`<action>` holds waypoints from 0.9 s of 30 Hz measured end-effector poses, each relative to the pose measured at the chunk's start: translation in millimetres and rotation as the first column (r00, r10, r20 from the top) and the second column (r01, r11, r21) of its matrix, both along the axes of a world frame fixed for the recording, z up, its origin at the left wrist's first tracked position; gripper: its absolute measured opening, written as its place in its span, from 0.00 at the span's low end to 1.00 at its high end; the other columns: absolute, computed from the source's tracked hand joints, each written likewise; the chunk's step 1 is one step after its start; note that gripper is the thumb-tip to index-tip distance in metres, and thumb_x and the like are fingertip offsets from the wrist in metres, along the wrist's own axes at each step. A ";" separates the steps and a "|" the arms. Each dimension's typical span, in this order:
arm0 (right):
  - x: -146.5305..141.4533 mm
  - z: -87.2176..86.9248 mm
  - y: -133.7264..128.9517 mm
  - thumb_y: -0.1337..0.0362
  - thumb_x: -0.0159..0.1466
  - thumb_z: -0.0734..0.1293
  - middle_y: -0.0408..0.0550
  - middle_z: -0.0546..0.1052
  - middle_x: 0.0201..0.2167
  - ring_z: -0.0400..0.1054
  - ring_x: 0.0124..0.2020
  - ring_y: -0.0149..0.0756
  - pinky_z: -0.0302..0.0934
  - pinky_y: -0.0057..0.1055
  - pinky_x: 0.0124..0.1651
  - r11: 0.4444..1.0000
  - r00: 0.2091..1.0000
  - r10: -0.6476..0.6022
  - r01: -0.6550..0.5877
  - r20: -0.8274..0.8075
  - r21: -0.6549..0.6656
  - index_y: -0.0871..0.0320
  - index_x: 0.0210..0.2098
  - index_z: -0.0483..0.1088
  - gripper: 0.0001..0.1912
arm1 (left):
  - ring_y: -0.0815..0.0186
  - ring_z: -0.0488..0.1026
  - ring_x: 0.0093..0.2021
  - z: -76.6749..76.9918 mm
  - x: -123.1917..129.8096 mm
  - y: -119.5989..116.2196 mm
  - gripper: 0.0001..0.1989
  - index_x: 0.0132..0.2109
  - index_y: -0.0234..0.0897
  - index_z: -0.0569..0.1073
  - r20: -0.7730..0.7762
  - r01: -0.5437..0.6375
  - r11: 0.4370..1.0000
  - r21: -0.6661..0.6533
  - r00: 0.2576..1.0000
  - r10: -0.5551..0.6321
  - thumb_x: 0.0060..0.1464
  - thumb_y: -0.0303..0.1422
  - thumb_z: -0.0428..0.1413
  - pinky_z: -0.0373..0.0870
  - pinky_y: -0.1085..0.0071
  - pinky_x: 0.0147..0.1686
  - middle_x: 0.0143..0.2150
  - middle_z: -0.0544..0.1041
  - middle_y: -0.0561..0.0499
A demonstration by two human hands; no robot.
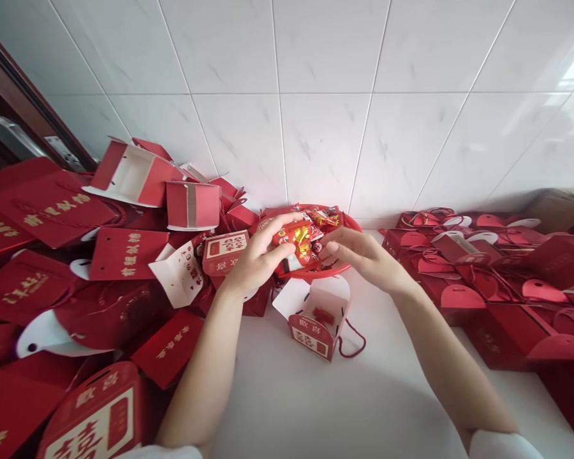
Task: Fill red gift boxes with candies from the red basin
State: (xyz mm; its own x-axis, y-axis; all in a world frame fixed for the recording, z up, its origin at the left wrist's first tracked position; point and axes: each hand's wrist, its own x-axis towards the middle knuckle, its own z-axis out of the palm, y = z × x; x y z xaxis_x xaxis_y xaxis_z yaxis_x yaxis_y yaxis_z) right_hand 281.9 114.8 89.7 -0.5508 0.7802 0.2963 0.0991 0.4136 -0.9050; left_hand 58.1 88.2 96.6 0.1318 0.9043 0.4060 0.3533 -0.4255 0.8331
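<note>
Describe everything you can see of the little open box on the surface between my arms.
The open box stands upright on the white surface, in front of the red basket. It looks like thin card, red outside with pale lettering and a patterned panel, white inside. Its flaps are spread, with dark slots showing. A dark red cord loops out on the right. A small red item lies inside. Neither hand touches the box.

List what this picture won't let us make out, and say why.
All in the head view:
- right hand's fingertips: blurred
- basket's floor: hidden by sweets
- small open box's nearest floor: behind its front panel
- brown carton's far end: cut off, right edge
</note>
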 end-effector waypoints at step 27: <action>1.1 -7.5 -10.6 0.68 0.59 0.68 0.41 0.75 0.30 0.66 0.29 0.31 0.58 0.27 0.30 0.982 0.926 -0.068 -0.004 0.372 0.190 0.56 0.37 0.68 0.07 | 0.62 0.74 0.27 -0.6 -3.1 -17.9 0.10 0.34 0.46 0.82 -0.588 0.023 0.920 -0.392 0.763 -0.269 0.41 0.41 0.66 0.62 0.73 0.23 0.27 0.77 0.54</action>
State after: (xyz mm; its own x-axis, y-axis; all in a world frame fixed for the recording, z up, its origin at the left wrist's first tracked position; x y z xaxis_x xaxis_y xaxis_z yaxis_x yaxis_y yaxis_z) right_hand 283.0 104.3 82.1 -0.6252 0.7511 0.2120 0.4326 0.5595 -0.7070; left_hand 55.0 70.3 96.0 0.3833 0.9122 -0.1445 0.7982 -0.2485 0.5488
